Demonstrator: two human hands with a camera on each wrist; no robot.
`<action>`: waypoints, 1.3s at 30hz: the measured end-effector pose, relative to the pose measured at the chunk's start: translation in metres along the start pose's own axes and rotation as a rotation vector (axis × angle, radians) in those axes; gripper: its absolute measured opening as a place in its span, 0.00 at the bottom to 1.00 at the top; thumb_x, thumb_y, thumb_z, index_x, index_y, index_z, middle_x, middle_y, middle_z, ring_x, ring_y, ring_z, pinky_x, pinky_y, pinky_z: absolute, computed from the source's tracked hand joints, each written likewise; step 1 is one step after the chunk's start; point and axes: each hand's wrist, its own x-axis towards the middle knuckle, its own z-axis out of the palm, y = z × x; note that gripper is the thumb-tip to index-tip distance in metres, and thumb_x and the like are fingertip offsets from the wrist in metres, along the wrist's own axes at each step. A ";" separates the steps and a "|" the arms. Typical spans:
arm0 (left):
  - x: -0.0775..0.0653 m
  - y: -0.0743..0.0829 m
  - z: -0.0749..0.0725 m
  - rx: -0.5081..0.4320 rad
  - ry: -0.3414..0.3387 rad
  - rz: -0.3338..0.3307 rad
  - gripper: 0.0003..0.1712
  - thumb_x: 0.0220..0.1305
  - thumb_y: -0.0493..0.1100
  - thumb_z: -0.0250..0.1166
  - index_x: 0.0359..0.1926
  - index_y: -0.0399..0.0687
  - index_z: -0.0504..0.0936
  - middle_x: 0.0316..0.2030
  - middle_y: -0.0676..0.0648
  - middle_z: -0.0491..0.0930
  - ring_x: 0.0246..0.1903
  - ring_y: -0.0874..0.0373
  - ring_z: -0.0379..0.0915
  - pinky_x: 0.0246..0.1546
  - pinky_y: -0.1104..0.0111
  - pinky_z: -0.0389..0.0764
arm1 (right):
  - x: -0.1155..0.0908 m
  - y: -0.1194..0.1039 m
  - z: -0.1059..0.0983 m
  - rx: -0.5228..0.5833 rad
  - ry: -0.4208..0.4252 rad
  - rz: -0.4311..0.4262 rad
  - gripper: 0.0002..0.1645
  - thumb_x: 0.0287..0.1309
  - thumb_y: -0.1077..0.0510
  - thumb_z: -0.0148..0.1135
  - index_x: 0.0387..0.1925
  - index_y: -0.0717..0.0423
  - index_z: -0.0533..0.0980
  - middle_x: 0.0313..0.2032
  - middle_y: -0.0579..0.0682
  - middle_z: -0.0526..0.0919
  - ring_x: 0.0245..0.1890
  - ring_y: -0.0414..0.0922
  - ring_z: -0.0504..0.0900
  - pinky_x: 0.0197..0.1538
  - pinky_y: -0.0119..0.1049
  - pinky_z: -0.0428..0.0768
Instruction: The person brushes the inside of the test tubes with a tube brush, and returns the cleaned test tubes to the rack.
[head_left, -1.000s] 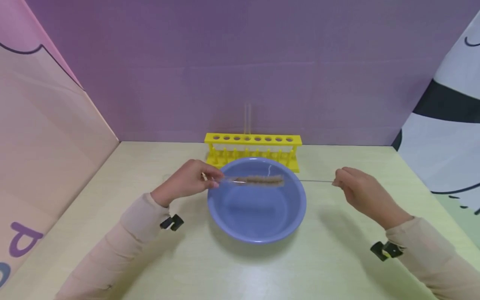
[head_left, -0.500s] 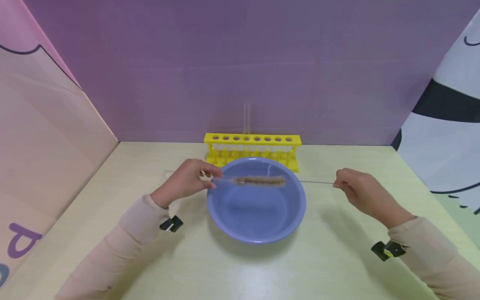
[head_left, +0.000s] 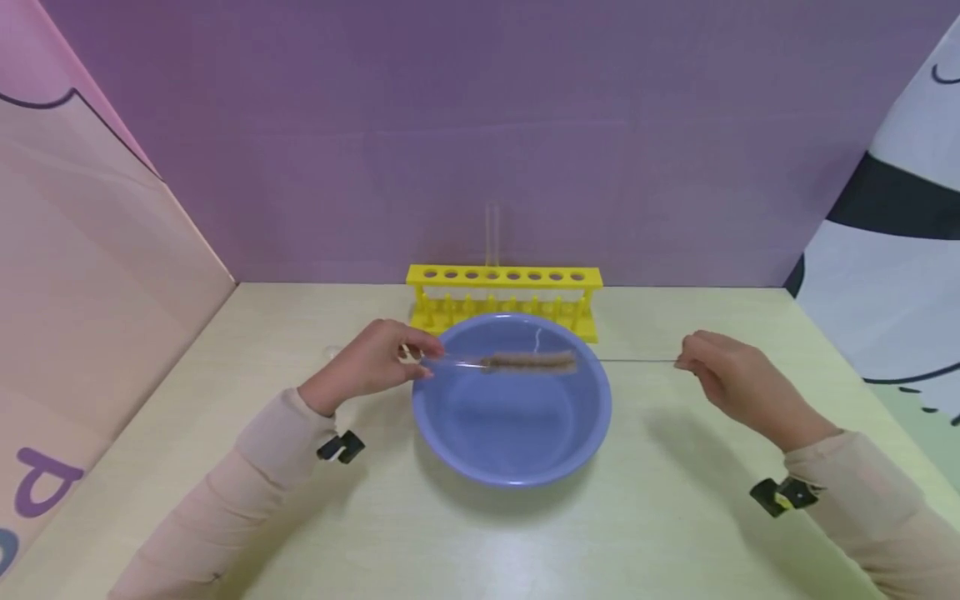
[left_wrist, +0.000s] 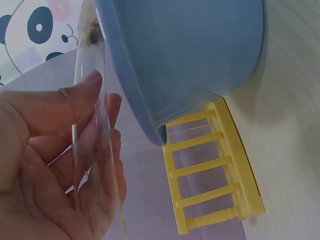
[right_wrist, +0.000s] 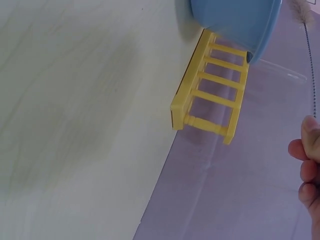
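In the head view my left hand (head_left: 371, 362) holds a clear test tube (head_left: 461, 363) level over the blue basin (head_left: 513, 471). The left wrist view shows the tube (left_wrist: 92, 65) between thumb and fingers. My right hand (head_left: 738, 379) pinches the thin wire handle (head_left: 637, 361) of a test tube brush. Its tan bristles (head_left: 531, 362) lie over the basin, in line with the tube. At the tube's far end the bristle tip (left_wrist: 94, 32) meets the glass; how much sits inside is hard to tell. In the right wrist view the twisted wire (right_wrist: 312, 75) runs up from my fingertips.
A yellow test tube rack (head_left: 504, 276) stands behind the basin, one clear tube (head_left: 492, 236) upright in it. A purple backdrop (head_left: 480, 125) rises behind the pale table (head_left: 510, 542). A faint clear rounded shape (head_left: 333, 352) shows by the left wrist.
My right hand has moved a little to the right, and the brush bristles have shifted right with it. The left hand with the test tube has hardly moved.
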 end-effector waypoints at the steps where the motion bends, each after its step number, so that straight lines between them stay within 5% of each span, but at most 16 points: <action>1: 0.000 -0.001 0.000 -0.006 -0.010 0.005 0.15 0.52 0.35 0.71 0.43 0.44 0.86 0.37 0.51 0.85 0.36 0.59 0.78 0.39 0.64 0.77 | -0.001 0.001 0.000 -0.012 -0.002 0.001 0.22 0.71 0.50 0.39 0.24 0.54 0.67 0.23 0.42 0.72 0.25 0.37 0.71 0.31 0.27 0.73; 2: 0.000 -0.001 0.000 -0.009 -0.019 0.008 0.14 0.52 0.35 0.71 0.43 0.44 0.85 0.37 0.51 0.85 0.36 0.60 0.78 0.39 0.64 0.77 | -0.002 0.001 -0.001 -0.026 -0.002 0.000 0.26 0.71 0.45 0.32 0.23 0.54 0.67 0.23 0.42 0.71 0.25 0.37 0.70 0.30 0.27 0.73; 4: 0.000 -0.002 0.001 -0.014 -0.035 0.012 0.14 0.53 0.36 0.70 0.43 0.44 0.85 0.37 0.51 0.85 0.37 0.60 0.78 0.39 0.64 0.78 | -0.004 0.003 -0.002 -0.041 -0.005 0.001 0.18 0.70 0.54 0.45 0.23 0.55 0.66 0.23 0.43 0.72 0.25 0.38 0.71 0.30 0.29 0.73; 6: 0.000 -0.002 0.001 -0.017 -0.044 0.011 0.14 0.54 0.36 0.70 0.43 0.44 0.85 0.37 0.52 0.85 0.37 0.60 0.78 0.39 0.65 0.78 | -0.006 0.004 -0.004 -0.059 -0.008 0.011 0.14 0.59 0.67 0.58 0.23 0.55 0.65 0.23 0.44 0.73 0.25 0.39 0.73 0.31 0.30 0.74; 9: -0.001 -0.002 0.000 -0.024 -0.047 0.003 0.14 0.54 0.36 0.70 0.44 0.43 0.85 0.37 0.52 0.85 0.36 0.61 0.78 0.39 0.65 0.77 | -0.011 0.007 -0.009 -0.080 -0.006 0.032 0.26 0.28 0.83 0.64 0.23 0.54 0.66 0.24 0.45 0.75 0.27 0.42 0.77 0.32 0.31 0.75; 13: -0.002 -0.003 0.000 -0.034 -0.045 0.004 0.14 0.55 0.36 0.69 0.45 0.43 0.85 0.38 0.51 0.85 0.35 0.61 0.78 0.37 0.66 0.77 | -0.018 0.013 -0.013 -0.097 0.011 0.060 0.29 0.23 0.85 0.66 0.23 0.54 0.68 0.24 0.44 0.76 0.26 0.43 0.76 0.32 0.29 0.75; 16: -0.002 -0.003 0.001 -0.039 -0.046 0.005 0.14 0.56 0.36 0.69 0.45 0.43 0.85 0.39 0.50 0.85 0.32 0.62 0.77 0.35 0.67 0.77 | -0.023 0.017 -0.015 -0.093 0.031 0.051 0.24 0.31 0.83 0.62 0.23 0.54 0.69 0.24 0.45 0.76 0.26 0.42 0.75 0.32 0.28 0.74; 19: -0.001 -0.003 0.001 -0.043 -0.046 0.004 0.13 0.57 0.36 0.68 0.45 0.42 0.85 0.40 0.49 0.85 0.30 0.62 0.75 0.33 0.68 0.77 | -0.026 0.020 -0.016 -0.085 0.059 0.023 0.10 0.59 0.68 0.53 0.24 0.55 0.70 0.24 0.45 0.75 0.26 0.41 0.73 0.32 0.29 0.73; 22: 0.000 -0.002 0.002 -0.045 -0.043 0.008 0.13 0.57 0.36 0.67 0.45 0.41 0.85 0.39 0.48 0.85 0.28 0.63 0.75 0.31 0.68 0.77 | -0.026 0.021 -0.017 -0.074 0.083 0.008 0.24 0.71 0.51 0.34 0.24 0.56 0.71 0.23 0.44 0.74 0.26 0.38 0.71 0.31 0.27 0.72; 39: 0.004 0.003 0.002 -0.058 -0.056 0.024 0.13 0.60 0.34 0.64 0.46 0.39 0.84 0.39 0.45 0.85 0.31 0.60 0.73 0.32 0.69 0.77 | -0.020 0.017 -0.016 -0.044 0.125 -0.001 0.27 0.72 0.47 0.36 0.23 0.56 0.71 0.22 0.44 0.72 0.25 0.35 0.66 0.33 0.24 0.70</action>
